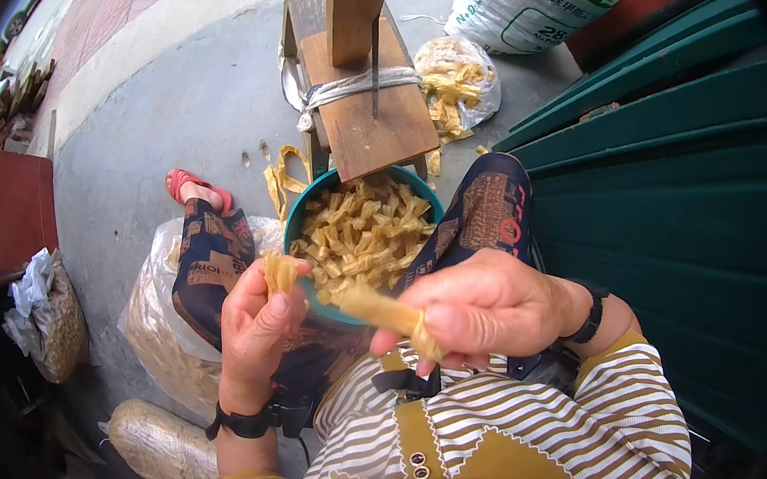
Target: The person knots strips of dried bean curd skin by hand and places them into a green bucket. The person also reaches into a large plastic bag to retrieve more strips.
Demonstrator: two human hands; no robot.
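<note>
My left hand [251, 328] is closed, pinching a short yellowish bundle of folded strip [280, 273] that sticks up between thumb and fingers. In my right hand [494, 300] is a longer yellowish strip [376, 308], blurred at its far end, with a looped part by the thumb. Both hands are over my lap, apart from each other. Just beyond them stands a teal basin [292, 221], filled with many short yellowish bundles [361, 232] of the same look. My right fingers partly hide the strip they grip.
A wooden bench [375, 140] with an upright post [354, 12] and thin metal rod overhangs the basin's far rim. Loose strips lie by an open plastic bag [461, 79]. A white sack [520, 11] stands behind. Filled bags [165, 446] lie at left; green metal panels [659, 194] flank the right.
</note>
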